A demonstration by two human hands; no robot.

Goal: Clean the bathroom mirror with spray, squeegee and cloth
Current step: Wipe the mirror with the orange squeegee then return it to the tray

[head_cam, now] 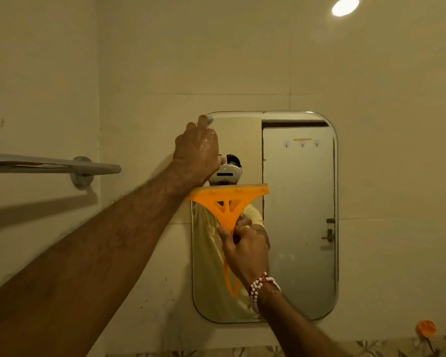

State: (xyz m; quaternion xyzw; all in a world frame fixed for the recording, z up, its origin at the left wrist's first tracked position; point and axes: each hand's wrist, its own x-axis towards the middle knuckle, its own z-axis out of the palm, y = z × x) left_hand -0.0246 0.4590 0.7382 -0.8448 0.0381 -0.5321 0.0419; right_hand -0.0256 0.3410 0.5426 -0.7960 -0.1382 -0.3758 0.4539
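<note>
A rounded rectangular mirror (299, 228) hangs on the beige tiled wall. My right hand (245, 249) grips the handle of an orange squeegee (228, 202), whose blade lies level across the left half of the glass about a third of the way down. An orange loop hangs from its handle. My left hand (197, 148) rests against the mirror's upper left corner, wet, fingers curled over the edge; a small pale thing shows at its fingertips. No spray bottle or cloth is in view.
A grey towel bar (52, 166) juts from the left wall at hand height. An orange round object (425, 328) sits low at the right by a patterned tile border. The mirror reflects a door and a person with a headset. A ceiling light (345, 6) glows above.
</note>
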